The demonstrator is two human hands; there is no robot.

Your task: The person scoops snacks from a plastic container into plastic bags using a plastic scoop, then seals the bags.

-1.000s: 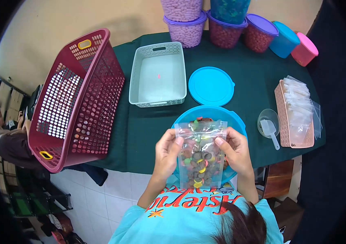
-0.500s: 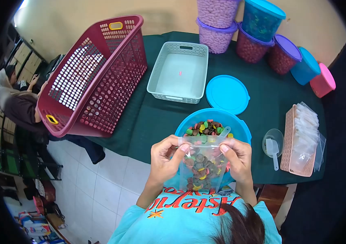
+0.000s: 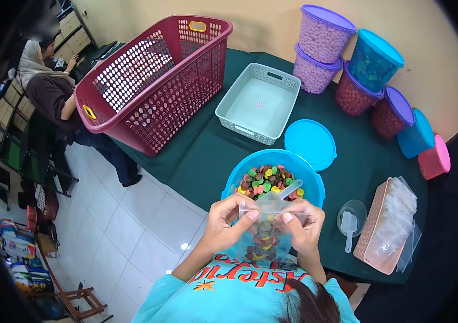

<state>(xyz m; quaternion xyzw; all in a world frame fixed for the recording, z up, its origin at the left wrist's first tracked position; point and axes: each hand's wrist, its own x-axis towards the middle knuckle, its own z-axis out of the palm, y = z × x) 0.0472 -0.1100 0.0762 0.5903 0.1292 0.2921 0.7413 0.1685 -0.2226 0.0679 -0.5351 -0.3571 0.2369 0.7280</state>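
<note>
A clear plastic pouch [image 3: 264, 239] hangs between my two hands, partly filled with brown, yellow and pink round candies. My left hand [image 3: 230, 222] pinches its top edge on the left. At the right of the same edge, my right hand [image 3: 301, 223] pinches the plastic between thumb and fingers. Just beyond the pouch stands a blue tub [image 3: 315, 185] of multicoloured candies [image 3: 264, 180]. A translucent scoop [image 3: 292, 188] rests in the candies, its handle leaning up to the right. The pouch's lower end is close to my turquoise shirt.
A maroon basket [image 3: 180, 102] and grey-green tray [image 3: 226, 116] stand at the back. Beside the tub lies a blue lid [image 3: 309, 144]. Lidded tubs [image 3: 325, 40] line the wall. On the right are a small bowl with a white scoop [image 3: 349, 226] and a pink basket [image 3: 366, 239] of pouches. Another person [image 3: 51, 91] stands at left.
The view has shifted, so the table things sit differently in frame. My hands have come closer together at the pouch's top, and its opening looks more crumpled. More of the tub's candies show.
</note>
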